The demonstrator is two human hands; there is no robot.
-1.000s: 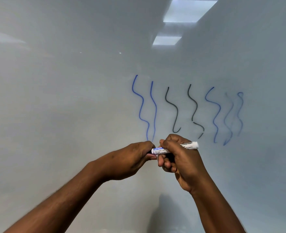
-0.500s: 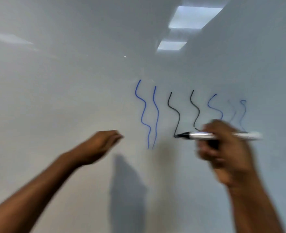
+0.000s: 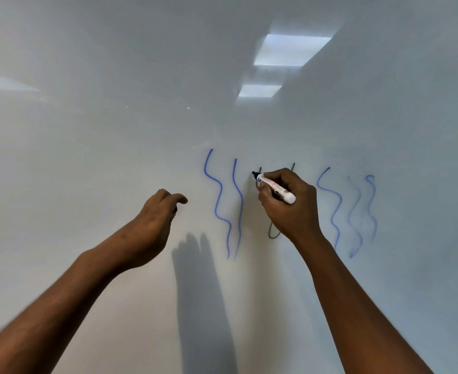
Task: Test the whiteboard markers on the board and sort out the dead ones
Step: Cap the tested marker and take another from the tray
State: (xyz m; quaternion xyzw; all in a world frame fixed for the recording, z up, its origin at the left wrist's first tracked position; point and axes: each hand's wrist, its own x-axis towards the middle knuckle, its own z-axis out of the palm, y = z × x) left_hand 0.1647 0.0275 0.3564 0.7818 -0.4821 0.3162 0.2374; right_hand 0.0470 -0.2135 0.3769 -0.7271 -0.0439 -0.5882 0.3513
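Holding the marker [image 3: 275,187] in my right hand [image 3: 289,209], fingers and thumb clamped round the white barrel. It is uncapped, black tip up-left at the whiteboard [image 3: 87,157]; touching or just off, can't tell. Tip sits by the top of a black squiggle [image 3: 271,236], mostly hidden behind my hand. Back end of the marker points down-right. Left hand [image 3: 155,222] is raised left of the lines, apart from the marker. Its fingers are curled in over a small dark piece [image 3: 175,209]; can't tell what it is. On the board: two strong blue squiggles [image 3: 216,209] between my hands, another blue line [image 3: 333,220] right of my right hand, two faint blue ones [image 3: 349,217] furthest right. Hand shadows [image 3: 198,279] fall on the board below.
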